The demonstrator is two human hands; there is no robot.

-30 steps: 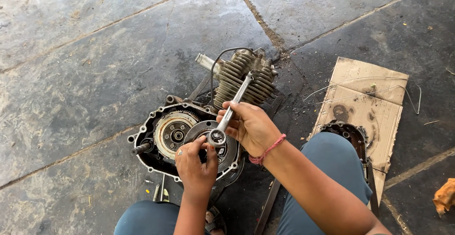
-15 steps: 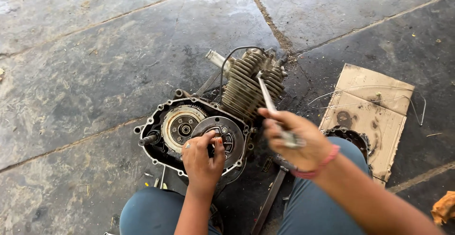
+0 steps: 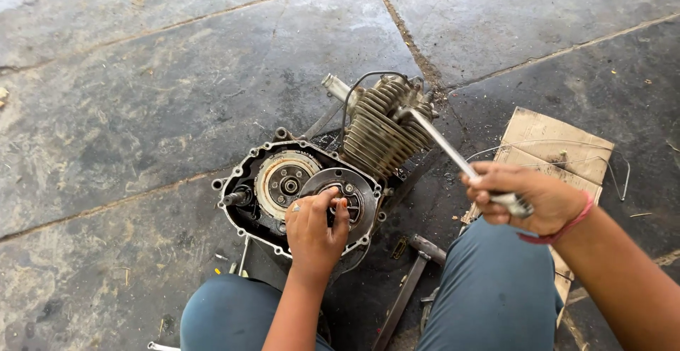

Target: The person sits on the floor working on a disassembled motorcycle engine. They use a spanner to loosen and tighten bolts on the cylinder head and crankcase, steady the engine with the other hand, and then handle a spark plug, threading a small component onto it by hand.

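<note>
The left hand [image 3: 315, 230] presses fingers on the engine's [image 3: 312, 188] clutch [image 3: 358, 188]; the right hand [image 3: 528, 199] grips a ratchet [image 3: 443, 145].

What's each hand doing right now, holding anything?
Left hand: fingers on the clutch disc in the open engine case; whether its grip is shut cannot be told.
Right hand: shut on the metal wrench.

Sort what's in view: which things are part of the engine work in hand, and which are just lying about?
In use:
- engine, cover off
- clutch disc under left hand
- long wrench gripped by right hand

Lying about:
- cardboard sheet
- thin wire on it
- metal bar between the knees
</note>
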